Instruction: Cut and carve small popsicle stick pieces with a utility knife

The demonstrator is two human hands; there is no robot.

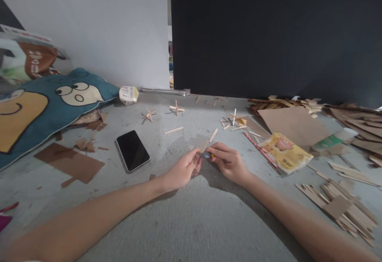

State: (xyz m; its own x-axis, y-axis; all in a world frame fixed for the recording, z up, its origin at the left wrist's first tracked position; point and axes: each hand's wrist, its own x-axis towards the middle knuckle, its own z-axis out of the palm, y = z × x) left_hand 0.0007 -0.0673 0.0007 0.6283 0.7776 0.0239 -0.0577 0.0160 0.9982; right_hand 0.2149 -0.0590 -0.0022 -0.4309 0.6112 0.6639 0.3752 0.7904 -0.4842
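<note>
Both my hands meet at the middle of the grey floor. My left hand (183, 170) is closed in a pinch on a small piece of brown cardboard (203, 146) that sticks up between the fingers. My right hand (228, 160) is closed on a small dark tool with a yellow part (208, 156), pressed against the cardboard piece. What the tool is I cannot make out. Loose wooden sticks (213, 135) lie just beyond my fingers.
A black phone (132, 150) lies left of my hands. A blue cartoon pillow (38, 111) and brown cardboard sheet (70, 162) are at far left. A yellow packet (285, 152), a red pencil (261, 152), cardboard strips (343, 208) and scraps (355, 121) lie right. Stick crosses (176, 108) lie near the dark wall.
</note>
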